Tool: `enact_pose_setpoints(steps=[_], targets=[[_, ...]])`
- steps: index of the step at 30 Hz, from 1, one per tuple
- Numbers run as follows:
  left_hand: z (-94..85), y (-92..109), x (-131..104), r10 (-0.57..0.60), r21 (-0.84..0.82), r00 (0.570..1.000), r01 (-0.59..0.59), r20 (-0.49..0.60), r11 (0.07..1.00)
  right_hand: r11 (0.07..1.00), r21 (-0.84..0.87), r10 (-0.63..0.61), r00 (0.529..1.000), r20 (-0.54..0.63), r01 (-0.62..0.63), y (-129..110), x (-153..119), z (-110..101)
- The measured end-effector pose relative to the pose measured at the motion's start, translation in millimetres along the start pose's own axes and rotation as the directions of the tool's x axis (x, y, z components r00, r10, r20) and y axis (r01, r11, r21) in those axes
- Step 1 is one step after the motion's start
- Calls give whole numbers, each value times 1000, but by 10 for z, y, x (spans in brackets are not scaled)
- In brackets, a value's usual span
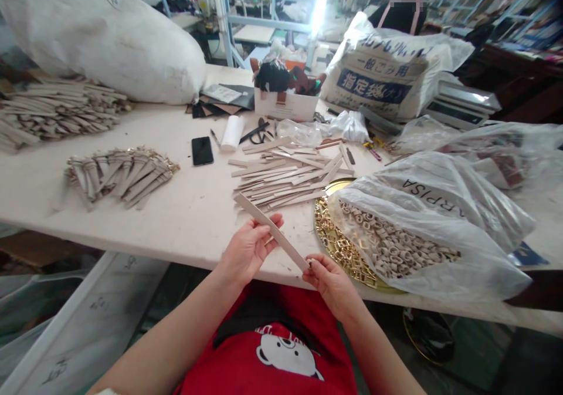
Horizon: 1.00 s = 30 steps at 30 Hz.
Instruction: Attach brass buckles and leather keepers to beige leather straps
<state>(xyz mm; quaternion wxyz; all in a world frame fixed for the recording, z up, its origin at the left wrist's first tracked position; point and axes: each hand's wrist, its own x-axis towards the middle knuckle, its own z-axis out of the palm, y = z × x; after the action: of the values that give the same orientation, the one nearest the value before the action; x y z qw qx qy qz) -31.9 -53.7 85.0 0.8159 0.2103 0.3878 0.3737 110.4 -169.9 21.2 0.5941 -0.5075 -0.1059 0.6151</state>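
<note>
A flat beige strap (281,239) slants across in front of me, just over the table's front edge. My left hand (253,245) pinches it near its middle, thumb on top. At its lower right end the fingers of my right hand (328,280) are closed, with a small dark bit at the fingertips that is too small to make out. Behind my hands lies a pile of similar loose straps (281,175). Right of it, a gold tray (323,225) holds many gold metal buckles (341,245). A clear plastic bag (457,207) with small beige loops (396,245) rests partly over the tray.
On the left lie a bundle of straps with metal ends (121,175) and a larger strap stack (61,110). A phone (202,150), a white roll (232,133) and a white box (285,104) stand farther back. Big sacks (132,43) line the rear; a person (400,7) is beyond.
</note>
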Motion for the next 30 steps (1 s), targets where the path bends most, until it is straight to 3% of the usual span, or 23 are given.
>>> enact_pose_setpoints(steps=[8, 10, 14, 18, 22, 27, 30], targets=[[7, -134, 33, -10, -45, 995, 5, -94, 999, 991, 119, -50, 996, -68, 58, 90, 4, 24], [-17, -205, 18, -9, 1, 996, 9, -92, 1000, 992, 115, -45, 996, -82, 54, 89, 4, 29], [-74, -326, -40, -29, 222, 999, 26, 15, 975, 992, 128, -10, 997, -72, 19, 84, -5, 52], [-87, -387, -80, 68, 499, 994, -100, 82, 861, 988, 148, -14, 993, -114, 31, 86, -16, 76], [-56, -425, -125, 192, 595, 974, -227, 124, 771, 988, 150, -6, 990, -139, 27, 90, -3, 92], [-93, -501, -195, 230, 755, 948, -314, 219, 576, 982, 163, -58, 976, -210, 93, 112, 18, 70], [-134, -514, -196, 222, 825, 943, -325, 247, 462, 990, 48, -125, 975, -184, 135, 105, -2, 32]])
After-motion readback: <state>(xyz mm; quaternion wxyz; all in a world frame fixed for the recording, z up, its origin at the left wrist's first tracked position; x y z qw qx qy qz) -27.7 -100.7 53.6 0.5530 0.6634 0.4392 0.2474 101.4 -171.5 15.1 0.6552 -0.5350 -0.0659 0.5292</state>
